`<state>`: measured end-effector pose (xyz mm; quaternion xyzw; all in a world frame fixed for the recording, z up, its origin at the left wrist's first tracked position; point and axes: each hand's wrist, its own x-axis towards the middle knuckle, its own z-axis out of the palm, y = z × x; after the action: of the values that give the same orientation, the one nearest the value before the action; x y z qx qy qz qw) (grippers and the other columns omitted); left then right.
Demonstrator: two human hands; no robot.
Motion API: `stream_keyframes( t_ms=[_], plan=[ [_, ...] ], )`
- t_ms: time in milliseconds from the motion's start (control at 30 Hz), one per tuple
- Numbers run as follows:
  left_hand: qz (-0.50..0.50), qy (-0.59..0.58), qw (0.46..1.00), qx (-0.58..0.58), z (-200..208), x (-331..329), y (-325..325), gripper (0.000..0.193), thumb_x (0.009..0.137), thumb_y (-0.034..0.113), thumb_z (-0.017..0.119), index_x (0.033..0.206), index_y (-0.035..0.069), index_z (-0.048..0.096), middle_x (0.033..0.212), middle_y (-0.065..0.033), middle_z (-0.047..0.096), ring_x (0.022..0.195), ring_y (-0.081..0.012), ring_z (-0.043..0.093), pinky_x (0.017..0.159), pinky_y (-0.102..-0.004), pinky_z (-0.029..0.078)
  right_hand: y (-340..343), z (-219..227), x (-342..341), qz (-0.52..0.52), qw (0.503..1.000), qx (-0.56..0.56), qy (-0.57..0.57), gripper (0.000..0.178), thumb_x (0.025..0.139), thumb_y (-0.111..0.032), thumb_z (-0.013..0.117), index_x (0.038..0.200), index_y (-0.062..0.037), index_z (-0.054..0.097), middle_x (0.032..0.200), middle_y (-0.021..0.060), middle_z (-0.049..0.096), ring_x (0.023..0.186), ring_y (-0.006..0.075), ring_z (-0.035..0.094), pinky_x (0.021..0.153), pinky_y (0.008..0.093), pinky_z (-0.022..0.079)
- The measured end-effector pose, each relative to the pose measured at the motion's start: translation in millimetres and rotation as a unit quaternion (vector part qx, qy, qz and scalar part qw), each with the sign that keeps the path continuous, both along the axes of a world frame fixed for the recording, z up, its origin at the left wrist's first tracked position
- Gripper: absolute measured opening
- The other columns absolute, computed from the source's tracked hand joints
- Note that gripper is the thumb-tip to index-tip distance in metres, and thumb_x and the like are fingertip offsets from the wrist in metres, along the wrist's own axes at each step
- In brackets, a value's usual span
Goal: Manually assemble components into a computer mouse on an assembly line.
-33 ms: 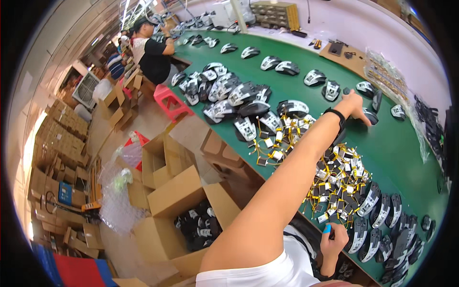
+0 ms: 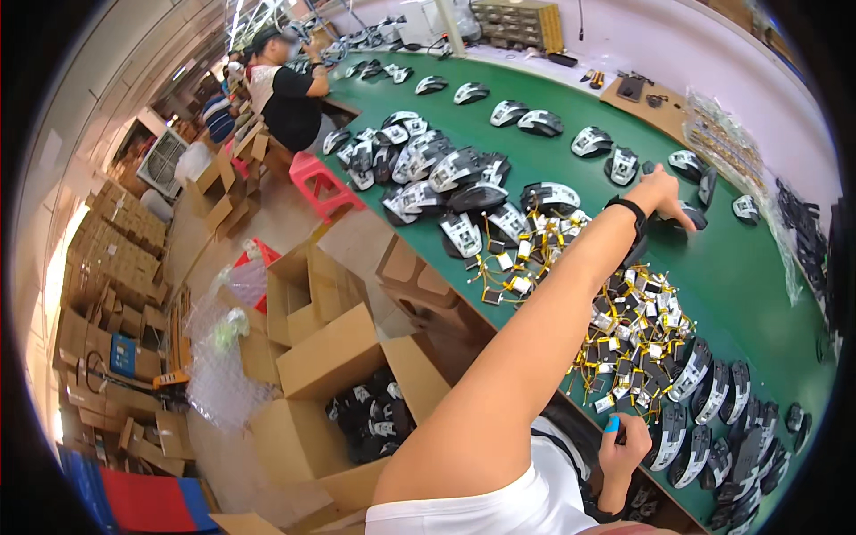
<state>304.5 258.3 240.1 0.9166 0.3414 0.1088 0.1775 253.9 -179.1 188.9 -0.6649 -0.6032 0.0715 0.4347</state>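
My left hand (image 2: 660,193) reaches far across the green workbench, a black band round its wrist. Its thumb is spread out against a partly hidden black and grey computer mouse (image 2: 693,214); the fingertips are mostly covered. More mouse bodies (image 2: 621,166) lie beside this hand. At the near bench edge my right hand (image 2: 621,448) is curled, with blue tape round one finger; what it holds, if anything, is hidden. Beyond it lies a heap of small battery packs (image 2: 637,334) with yellow tape and wires. Mouse shells (image 2: 669,437) stand in rows to its right.
A pile of half-built mice (image 2: 455,174) covers the bench's left part. An open carton (image 2: 299,437) with dark parts stands on the floor, near a red stool (image 2: 325,187). Someone in a black top (image 2: 290,107) sits at the far end. Clear plastic packaging (image 2: 727,143) lines the wall.
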Motion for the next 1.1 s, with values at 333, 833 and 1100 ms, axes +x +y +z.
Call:
stream_keyframes(
  t_ms=[333, 833, 1100],
  plan=[
    [-0.112, -0.064, 0.974, 0.186, 27.3, -42.3, -34.0, 0.085, 0.050, 0.076, 0.069, 0.071, -0.006, 0.064, 0.086, -0.0185, 0.063, 0.103, -0.0335, 0.054, 0.087, -0.0379, 0.048, -10.6, -14.5, 8.7, 0.002, 1.000, 0.013, 0.014, 0.006, 0.074, -0.004, 0.060, 0.080, -0.0019, 0.060, 0.061, 0.0084, 0.049, 0.051, 0.0232, 0.046, 0.047, 0.0330, 0.034],
    [0.464, -0.655, 0.531, -0.272, -141.9, -573.5, -342.9, 0.077, 0.078, 0.064, 0.059, 0.129, 0.007, 0.046, 0.124, -0.0108, 0.055, 0.115, -0.0278, 0.052, 0.098, -0.0491, 0.041, 1.1, 0.2, 27.5, 0.096, 0.980, -0.139, 0.108, 0.011, 0.078, -0.011, 0.063, 0.075, -0.0004, 0.061, 0.059, 0.0052, 0.053, 0.048, 0.0117, 0.047, 0.043, 0.0246, 0.033],
    [0.867, -0.204, 0.360, -0.277, -319.7, -544.7, -489.2, 0.093, 0.059, 0.070, 0.071, 0.102, -0.012, 0.062, 0.104, -0.0211, 0.065, 0.095, -0.0320, 0.063, 0.076, -0.0404, 0.050, -3.5, -5.5, 22.6, 0.062, 0.982, -0.171, 0.058, 0.013, 0.089, -0.009, 0.054, 0.086, 0.0009, 0.060, 0.058, 0.0002, 0.052, 0.049, 0.0029, 0.042, 0.044, 0.0203, 0.027]
  ],
)
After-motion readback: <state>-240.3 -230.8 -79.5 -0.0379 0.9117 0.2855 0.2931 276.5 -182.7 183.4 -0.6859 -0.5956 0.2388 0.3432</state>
